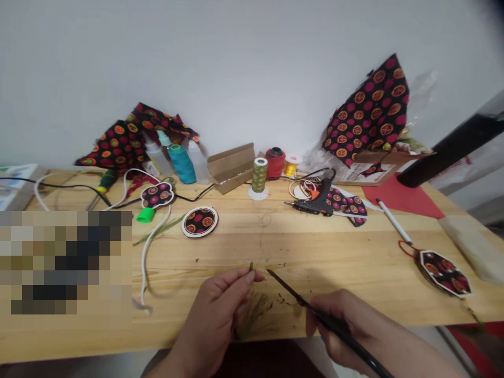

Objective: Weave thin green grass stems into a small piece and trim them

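On the near side of the spool (259,176), the left hand (220,304) pinches an olive tassel (256,308), stub (251,266) upward; rightward of the spool, the right hand (348,310) grips a black tool (334,328), its tip just beside that stub. Working the stub seems in hand, the next move probably wanting a steady pinch.

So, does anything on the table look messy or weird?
Yes, a little: tiny dark scraps lie scattered on the pale wooden table, near the long, thin black tool in the right hand. They look odd because they're loose and strewn about. Nothing looks clearly spilled or broken.
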Tool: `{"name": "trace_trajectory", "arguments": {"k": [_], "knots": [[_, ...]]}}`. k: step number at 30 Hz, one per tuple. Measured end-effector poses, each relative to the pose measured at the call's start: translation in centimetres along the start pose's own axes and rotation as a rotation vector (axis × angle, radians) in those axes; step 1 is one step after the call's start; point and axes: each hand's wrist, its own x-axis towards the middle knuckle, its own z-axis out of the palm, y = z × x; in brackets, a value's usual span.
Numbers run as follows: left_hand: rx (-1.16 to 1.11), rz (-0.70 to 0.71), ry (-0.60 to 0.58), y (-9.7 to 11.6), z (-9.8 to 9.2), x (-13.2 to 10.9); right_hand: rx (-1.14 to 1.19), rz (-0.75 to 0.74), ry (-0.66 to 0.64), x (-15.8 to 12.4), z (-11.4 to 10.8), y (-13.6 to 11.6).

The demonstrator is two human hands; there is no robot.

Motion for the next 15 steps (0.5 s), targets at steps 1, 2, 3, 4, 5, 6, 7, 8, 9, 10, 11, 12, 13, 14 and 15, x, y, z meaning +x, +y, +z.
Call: {"name": "trace_trajectory", "arguments": {"k": [1, 2, 3, 4, 5, 6, 7, 8, 9, 10, 11, 12, 13, 14, 15], "knots": [[0.004, 0.002, 0.0, 0.1, -0.1, -0.1, 0.006, 0.024, -0.045, 0.3, -0.1, -0.1], [0.011, 0.003, -0.008, 0.1, -0.1, -0.1, 0.015, 0.038, -0.084, 0.6, -0.1, -0.2], [0.02, 0.005, -0.021, 0.1, -0.2, -0.2, 0.026, 0.046, -0.111, 1.0, -0.1, -0.3], [0.035, 0.003, -0.033, 0.1, -0.2, -0.2, 0.037, 0.044, -0.124, 1.2, 0.0, -0.4], [0.057, 0.002, -0.044, 0.1, -0.2, -0.2, 0.045, 0.035, -0.121, 1.5, 0.1, -0.5], [0.081, 0.0, -0.049, 0.1, -0.2, -0.3, 0.048, 0.024, -0.108, 1.7, 0.3, -0.6], [0.105, -0.004, -0.051, 0.1, -0.2, -0.3, 0.044, 0.017, -0.092, 1.9, 0.4, -0.6], [0.124, -0.01, -0.052, 0.1, -0.2, -0.3, 0.036, 0.013, -0.08, 2.0, 0.5, -0.7], [0.135, -0.014, -0.055, 0.1, -0.1, -0.3, 0.029, 0.013, -0.068, 2.2, 0.6, -0.7], [0.139, -0.015, -0.06, 0.1, -0.1, -0.3, 0.027, 0.017, -0.061, 2.3, 0.7, -0.7], [0.139, -0.014, -0.068, 0.1, -0.1, -0.3, 0.03, 0.022, -0.057, 2.4, 0.7, -0.8], [0.137, -0.012, -0.074, 0.1, 0.0, -0.4, 0.036, 0.025, -0.053, 2.5, 0.7, -0.8], [0.135, -0.007, -0.08, 0.1, -0.1, -0.4, 0.047, 0.026, -0.05, 2.6, 0.7, -0.8], [0.136, -0.004, -0.084, 0.1, -0.1, -0.4, 0.062, 0.026, -0.051, 2.7, 0.6, -0.8], [0.138, -0.002, -0.085, 0.1, -0.1, -0.4, 0.077, 0.026, -0.055, 2.8, 0.6, -0.8]]}}
